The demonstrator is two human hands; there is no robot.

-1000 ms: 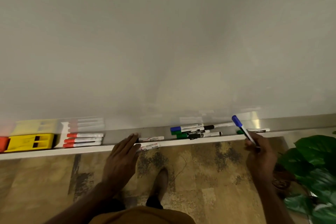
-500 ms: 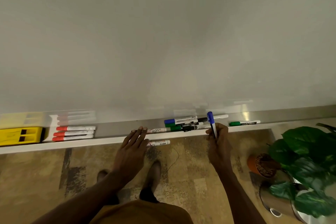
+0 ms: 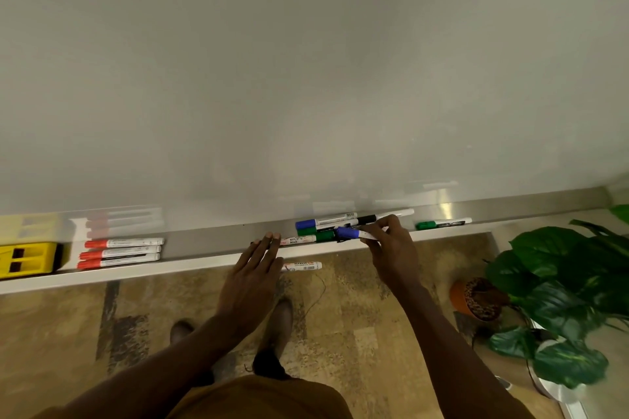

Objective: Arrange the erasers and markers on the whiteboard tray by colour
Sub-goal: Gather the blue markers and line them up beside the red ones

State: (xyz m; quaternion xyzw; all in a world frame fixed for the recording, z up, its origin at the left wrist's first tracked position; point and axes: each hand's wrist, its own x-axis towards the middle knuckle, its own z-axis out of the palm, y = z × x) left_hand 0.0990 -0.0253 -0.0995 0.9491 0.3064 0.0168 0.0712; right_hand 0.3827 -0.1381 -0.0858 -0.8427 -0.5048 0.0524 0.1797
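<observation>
- The right hand (image 3: 391, 248) pinches a blue-capped marker (image 3: 354, 234) between thumb and fingertips, barrel roughly level, cap pointing toward the left hand.
- Just beyond that grip, another blue-capped marker (image 3: 323, 222) lies at the back of the whiteboard tray (image 3: 211, 260), with green-capped markers (image 3: 315, 234) and a black-banded one (image 3: 377, 217) bunched around it.
- The left hand (image 3: 253, 269) holds nothing: fingers flat and spread, tips resting at the tray's front lip.
- To finish well, the held marker should likely go down parallel and touching its blue partner, cap ends aligned, released only once the barrel rests fully inside the lip.
- The heap is crowded; nudging it could roll a marker off.
- Well beyond the left hand sit three red-capped markers (image 3: 122, 251) and a yellow eraser (image 3: 29, 258), already grouped.
- On the far side of the right grip lies a lone green-capped marker (image 3: 442, 223).
</observation>
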